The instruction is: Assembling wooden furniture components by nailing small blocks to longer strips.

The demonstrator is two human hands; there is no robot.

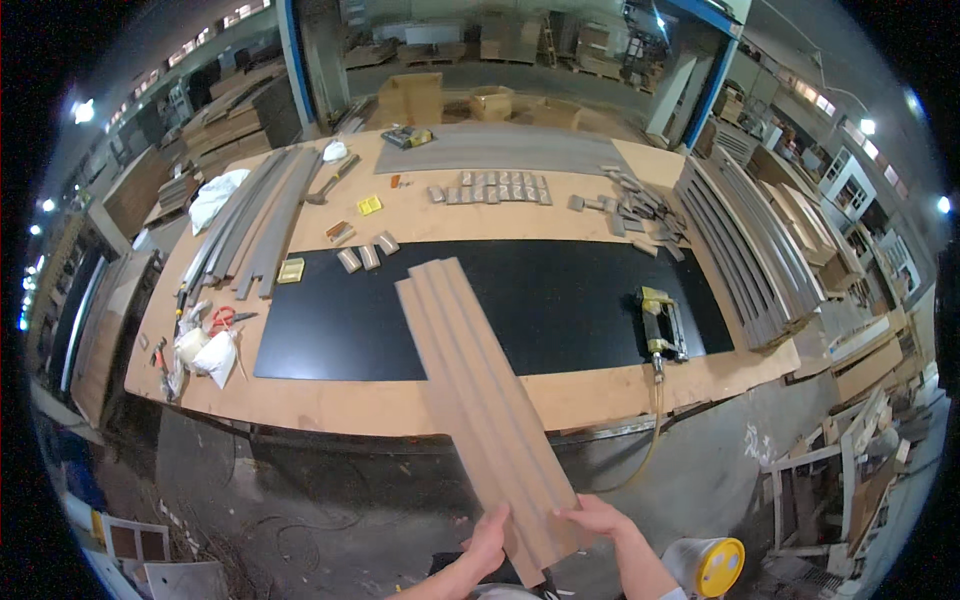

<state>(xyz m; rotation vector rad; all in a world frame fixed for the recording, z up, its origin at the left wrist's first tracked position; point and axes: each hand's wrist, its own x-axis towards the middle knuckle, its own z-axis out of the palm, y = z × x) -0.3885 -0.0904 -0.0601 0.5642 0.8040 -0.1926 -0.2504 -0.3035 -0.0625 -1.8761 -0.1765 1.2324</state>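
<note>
Between both hands I hold several long brown wooden boards (pixel 490 400), overlapping side by side. Their far ends reach over the black panel (pixel 580 300) on the table, while the near ends come down toward my body. My left hand (pixel 487 540) is closed round the left edge near the bottom. On the opposite edge, my right hand (pixel 600 517) grips with the thumb on top; its other fingers are mostly hidden underneath. A nail gun (pixel 660 325) with a yellow air hose lies on the panel's right side.
The wooden worktable (pixel 330 400) carries grey strips (pixel 285 210) at left, small blocks (pixel 500 188) in rows, loose offcuts (pixel 645 210), a hammer (pixel 335 180), red-handled scissors (pixel 228 318) and white bags (pixel 212 358). Stacked boards (pixel 745 240) stand at right; a bucket (pixel 705 567) sits on the floor.
</note>
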